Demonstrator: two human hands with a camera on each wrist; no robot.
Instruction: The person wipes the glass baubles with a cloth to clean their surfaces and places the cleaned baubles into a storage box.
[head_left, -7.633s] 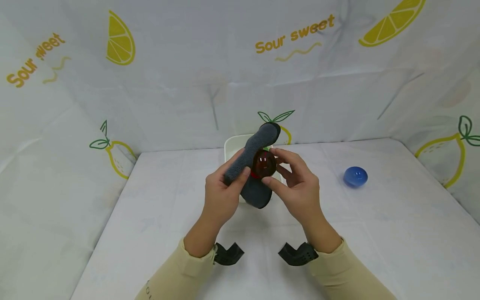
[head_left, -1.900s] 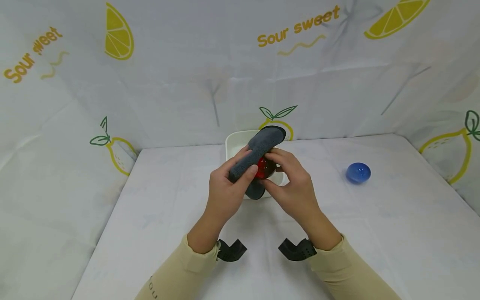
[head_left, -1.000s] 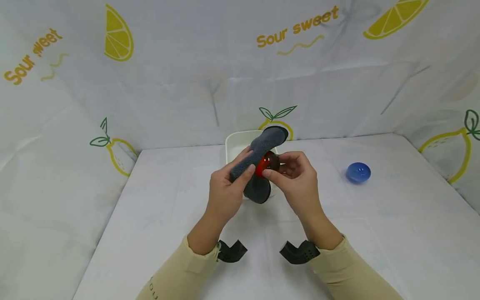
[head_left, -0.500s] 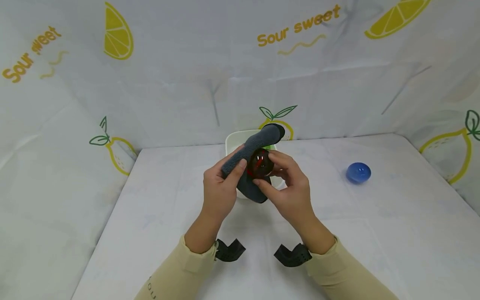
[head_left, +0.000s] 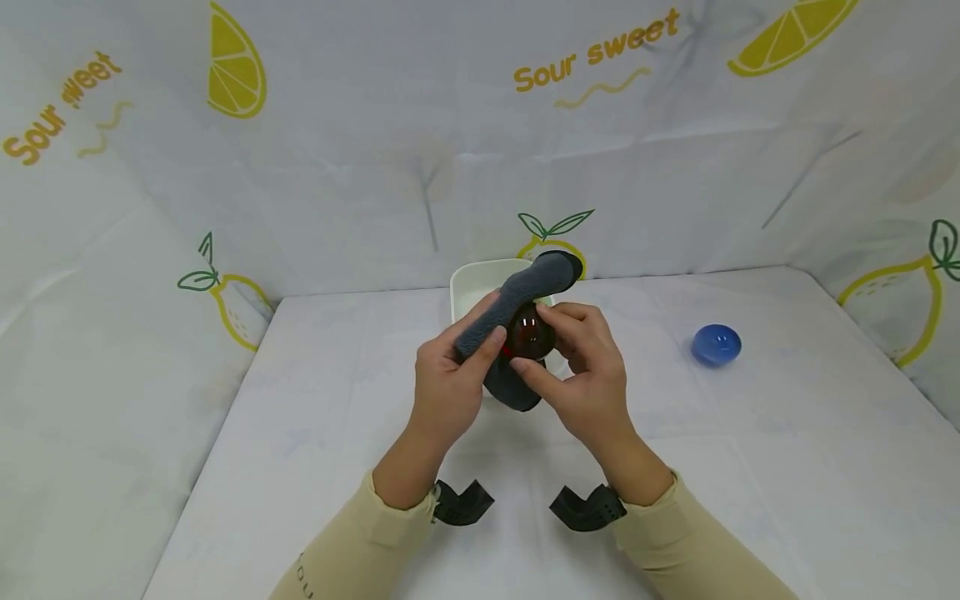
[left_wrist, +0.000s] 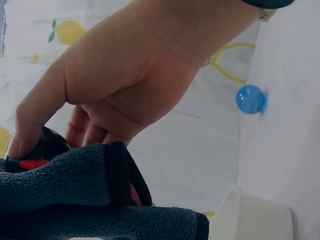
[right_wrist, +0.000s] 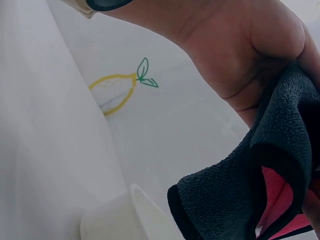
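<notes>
In the head view my left hand point(head_left: 448, 375) grips a dark grey fleecy cloth point(head_left: 516, 293) with black edging. My right hand point(head_left: 588, 367) holds a glossy, see-through dark red ball point(head_left: 532, 332) against the cloth, thumb below and fingers above. Both hands are raised in front of a white tub point(head_left: 471, 282). From the left wrist, the right hand point(left_wrist: 115, 75) is seen with its thumb on the ball point(left_wrist: 50, 145), mostly hidden by the cloth point(left_wrist: 65, 180). The right wrist view shows the left hand point(right_wrist: 240, 55) clasping the cloth point(right_wrist: 225, 195); pinkish red shows in its folds.
A blue see-through ball point(head_left: 716, 345) lies on the white-covered table point(head_left: 315, 467), right of the hands. The tub stands near the back edge, partly hidden by hands and cloth; a little green shows there. A lemon-printed white sheet point(head_left: 360, 167) hangs behind.
Across the frames the cloth stays in the left hand while the right fingers shift and re-grip on the red ball. Since half a second ago, hands, cloth and ball have moved slightly right.
</notes>
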